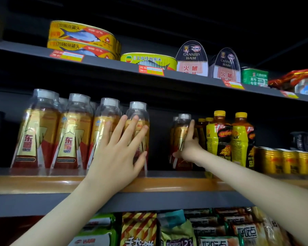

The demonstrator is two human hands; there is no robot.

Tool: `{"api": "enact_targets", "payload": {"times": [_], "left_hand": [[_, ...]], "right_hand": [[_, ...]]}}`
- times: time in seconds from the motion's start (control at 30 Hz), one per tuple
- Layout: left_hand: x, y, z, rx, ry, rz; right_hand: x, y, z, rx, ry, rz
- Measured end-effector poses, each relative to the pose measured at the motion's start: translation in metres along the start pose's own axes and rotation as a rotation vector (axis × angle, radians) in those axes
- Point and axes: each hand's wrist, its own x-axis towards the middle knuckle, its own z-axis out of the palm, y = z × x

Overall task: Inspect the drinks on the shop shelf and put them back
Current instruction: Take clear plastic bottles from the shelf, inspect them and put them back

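Both arms up at mid shelf (43, 183). L hand (117, 150) flat vs front-row bottle (138, 110), 4th from L in the line along shelf's front edge. Fingers (132, 128) straight, spread, released, gripping nothing, just pressing on the label. Upright, close beside the 3 matching bottles (37, 132) to its L.

R hand (189, 146) grasping back bottle (180, 128): thumb low across the front, index up its R side, other fingers hidden behind. Upright, deeper in toward shelf's rear, R of centre, a clear gap from the front line, just beside yellow-cap bottles (219, 139). Gold cans (288, 162) toward shelf's R end.

Top shelf: fish tins (82, 36) at L, ham tins (192, 59) mid, green tin (254, 77) further R. Below mid shelf: snack packs (139, 229).
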Motion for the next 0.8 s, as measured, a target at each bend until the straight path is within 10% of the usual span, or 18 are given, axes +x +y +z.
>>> {"api": "enact_targets", "payload": {"times": [0.8], "left_hand": [[-0.003, 0.002, 0.003, 0.004, -0.004, -0.011]], "right_hand": [[0.03, 0.005, 0.014, -0.501, -0.045, -0.131]]}}
